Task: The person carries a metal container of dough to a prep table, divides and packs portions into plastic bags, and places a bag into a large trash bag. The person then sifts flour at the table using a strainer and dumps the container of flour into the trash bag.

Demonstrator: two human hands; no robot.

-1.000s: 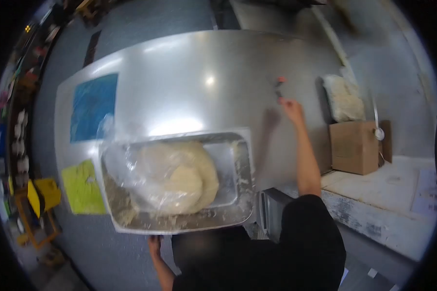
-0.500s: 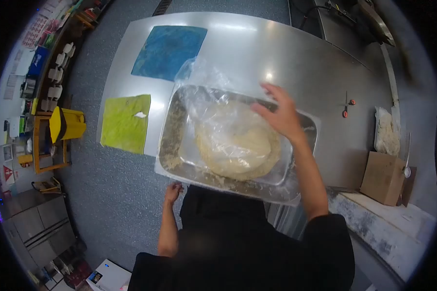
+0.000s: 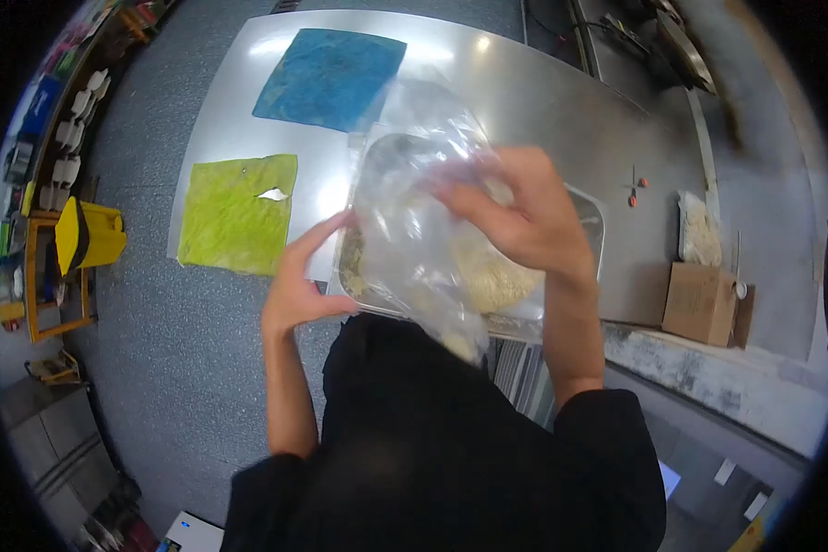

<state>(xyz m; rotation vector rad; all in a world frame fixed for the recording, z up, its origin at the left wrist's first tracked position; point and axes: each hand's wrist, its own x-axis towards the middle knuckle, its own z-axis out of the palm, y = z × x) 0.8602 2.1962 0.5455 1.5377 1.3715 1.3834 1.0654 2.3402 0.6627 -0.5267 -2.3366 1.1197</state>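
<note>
A metal tray on the steel table holds a pale yellow mass of dough. Over its left part, clear plastic sheet hangs loose and crumpled, reaching past the near rim. My right hand is above the tray, fingers curled in on the plastic; the fingertips are partly blurred behind it. At the tray's left end is my left hand, thumb and fingers spread wide, with their tips at the rim. Whether they touch the rim or the plastic's edge I cannot tell.
A blue cloth and a yellow-green cloth lie on the steel table. Orange-handled scissors are at the right. Beyond them stand a cardboard box and a bagged item. A yellow bin is on the left.
My right hand has moved left and closed on the plastic, pulling it off part of the dough. My left hand has risen from beside my body to the tray's left end.
</note>
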